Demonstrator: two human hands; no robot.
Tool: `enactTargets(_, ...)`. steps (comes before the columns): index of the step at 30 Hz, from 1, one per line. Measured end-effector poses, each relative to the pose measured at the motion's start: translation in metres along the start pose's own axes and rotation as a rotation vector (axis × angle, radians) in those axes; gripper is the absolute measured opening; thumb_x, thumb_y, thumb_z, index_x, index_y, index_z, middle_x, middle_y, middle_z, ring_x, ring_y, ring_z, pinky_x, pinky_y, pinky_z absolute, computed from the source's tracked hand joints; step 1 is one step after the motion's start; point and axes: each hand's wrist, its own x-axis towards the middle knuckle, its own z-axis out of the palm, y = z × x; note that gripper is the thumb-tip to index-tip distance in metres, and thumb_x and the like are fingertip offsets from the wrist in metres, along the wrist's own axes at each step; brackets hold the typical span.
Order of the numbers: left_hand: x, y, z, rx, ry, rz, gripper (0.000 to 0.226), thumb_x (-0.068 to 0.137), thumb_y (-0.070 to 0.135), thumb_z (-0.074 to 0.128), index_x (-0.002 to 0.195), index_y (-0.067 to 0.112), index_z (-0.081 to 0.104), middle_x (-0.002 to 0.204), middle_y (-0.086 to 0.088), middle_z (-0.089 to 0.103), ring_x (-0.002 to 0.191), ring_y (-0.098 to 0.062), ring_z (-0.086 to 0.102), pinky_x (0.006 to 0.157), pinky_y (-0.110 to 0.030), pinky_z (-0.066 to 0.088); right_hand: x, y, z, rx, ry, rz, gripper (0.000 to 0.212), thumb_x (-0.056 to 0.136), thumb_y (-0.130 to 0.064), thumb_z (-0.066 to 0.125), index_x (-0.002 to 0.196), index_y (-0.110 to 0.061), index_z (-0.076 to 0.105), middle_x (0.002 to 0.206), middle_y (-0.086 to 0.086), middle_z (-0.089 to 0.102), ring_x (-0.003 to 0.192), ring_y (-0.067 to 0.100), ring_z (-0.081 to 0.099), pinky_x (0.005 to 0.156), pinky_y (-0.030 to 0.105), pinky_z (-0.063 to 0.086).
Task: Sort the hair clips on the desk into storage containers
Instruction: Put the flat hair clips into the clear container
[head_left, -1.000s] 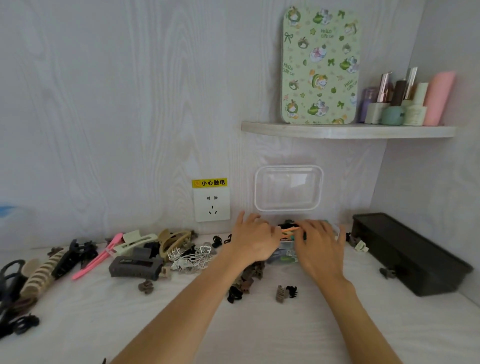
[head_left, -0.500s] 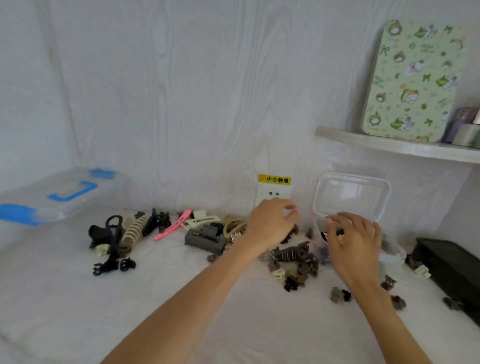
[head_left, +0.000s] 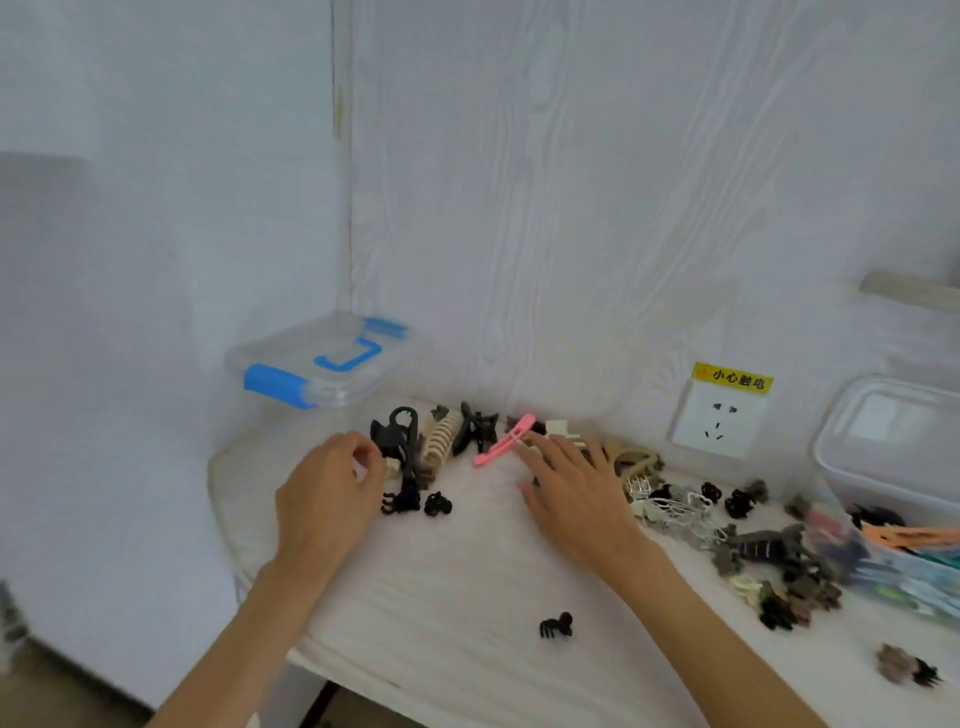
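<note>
Hair clips lie in a row along the back of the white desk (head_left: 467, 597). My left hand (head_left: 327, 499) hovers with curled fingers just left of a big black clip (head_left: 401, 441) and holds nothing. To the right of that clip lie a beige banana clip (head_left: 441, 441), a black claw clip (head_left: 478, 428) and a long pink clip (head_left: 506, 441). My right hand (head_left: 571, 483) is spread flat, fingertips by the pink clip, over some beige clips. A clear box with blue latches (head_left: 322, 364) stands shut at the back left.
Two small black clips (head_left: 415, 501) sit between my hands and a lone one (head_left: 556, 625) lies nearer the front. White wire clips (head_left: 670, 506), a brown clip pile (head_left: 779, 587) and an open clear tub (head_left: 893, 452) are at right. A wall socket (head_left: 719, 423) is behind. The desk ends at left.
My view has swung left. Both hands left the clear tub on the right and moved left to the large clips beside the blue-latched box.
</note>
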Motion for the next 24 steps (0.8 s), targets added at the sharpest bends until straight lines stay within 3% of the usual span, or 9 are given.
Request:
enactTargets(2,0.001,-0.004,0.000,-0.034,0.022,-0.020,0.015,0.092,0.027,0.046,0.090,0.025,0.060,0.087,0.007,0.061,0.081,-0.016,0.055,0.065,-0.030,0.040,0.003,-0.001,0.004,-0.051,-0.036,0.067,0.040,0.086,-0.035,0.034,0.096,-0.021,0.070,0.107,-0.002,0.069,0.094,0.021,0.065,0.090,0.041,0.048)
enactTargets(4,0.002,-0.006,0.003,-0.057,0.043,0.018,0.017,0.093,0.021,0.045,0.096,0.025,0.060,0.092,0.006,0.060,0.087,-0.017,0.055,0.066,-0.032,0.042,0.005,0.003,0.005,-0.110,-0.027,0.155,0.022,0.081,-0.026,0.053,0.072,-0.018,0.071,0.085,0.000,0.070,0.077,0.023,0.064,0.082,0.040,0.049)
enactTargets(7,0.004,-0.006,0.004,-0.091,0.039,0.025,0.019,0.095,0.020,0.042,0.103,0.025,0.059,0.099,0.007,0.059,0.092,-0.016,0.054,0.068,-0.032,0.042,0.008,0.003,0.001,-0.154,-0.043,0.243,0.012,0.059,-0.021,0.077,0.056,-0.016,0.066,0.067,0.001,0.064,0.066,0.024,0.061,0.073,0.039,0.051)
enactTargets(10,0.002,-0.004,0.002,-0.066,0.011,0.073,0.013,0.092,0.034,0.048,0.097,0.029,0.059,0.093,0.010,0.059,0.090,-0.014,0.053,0.067,-0.030,0.041,0.017,0.006,-0.003,-0.129,-0.067,0.280,0.011,0.061,-0.020,0.076,0.067,-0.014,0.068,0.072,0.003,0.066,0.076,0.026,0.062,0.079,0.040,0.048)
enactTargets(13,-0.002,0.001,0.001,0.026,-0.069,0.228,0.018,0.083,0.051,0.057,0.084,0.033,0.055,0.084,0.017,0.055,0.082,-0.005,0.048,0.056,-0.023,0.036,0.029,0.004,-0.001,-0.017,-0.064,0.216,0.024,0.085,-0.024,0.057,0.104,-0.013,0.065,0.103,0.005,0.066,0.103,0.027,0.055,0.093,0.038,0.037)
enactTargets(15,-0.004,0.003,0.000,0.060,-0.134,0.251,0.024,0.079,0.057,0.058,0.081,0.033,0.052,0.076,0.018,0.053,0.074,-0.001,0.048,0.052,-0.018,0.031,0.037,-0.001,0.004,0.020,-0.159,0.195,0.034,0.092,-0.032,0.046,0.119,-0.014,0.056,0.118,0.005,0.060,0.114,0.026,0.050,0.098,0.038,0.034)
enactTargets(17,-0.004,0.003,0.000,0.054,-0.123,0.229,0.022,0.080,0.055,0.058,0.081,0.034,0.054,0.074,0.019,0.053,0.073,-0.001,0.050,0.051,-0.016,0.029,0.042,-0.006,0.009,0.035,-0.285,0.240,0.034,0.096,-0.034,0.039,0.118,-0.013,0.054,0.118,0.006,0.058,0.114,0.026,0.050,0.095,0.037,0.034)
enactTargets(19,-0.004,0.002,-0.001,0.064,-0.105,0.214,0.018,0.084,0.052,0.055,0.085,0.034,0.057,0.079,0.018,0.059,0.077,-0.004,0.056,0.051,-0.018,0.029,0.046,-0.005,0.011,0.072,-0.224,0.279,0.025,0.095,-0.025,0.041,0.108,-0.014,0.059,0.110,0.005,0.061,0.105,0.026,0.053,0.089,0.033,0.034)
enactTargets(24,-0.001,0.002,0.003,0.153,-0.119,0.216,0.022,0.092,0.050,0.045,0.101,0.034,0.056,0.086,0.009,0.063,0.077,-0.010,0.058,0.056,-0.024,0.037,0.048,-0.002,0.017,0.035,-0.069,0.013,0.016,0.091,-0.012,0.047,0.095,-0.013,0.063,0.095,0.004,0.067,0.086,0.025,0.060,0.068,0.032,0.036)
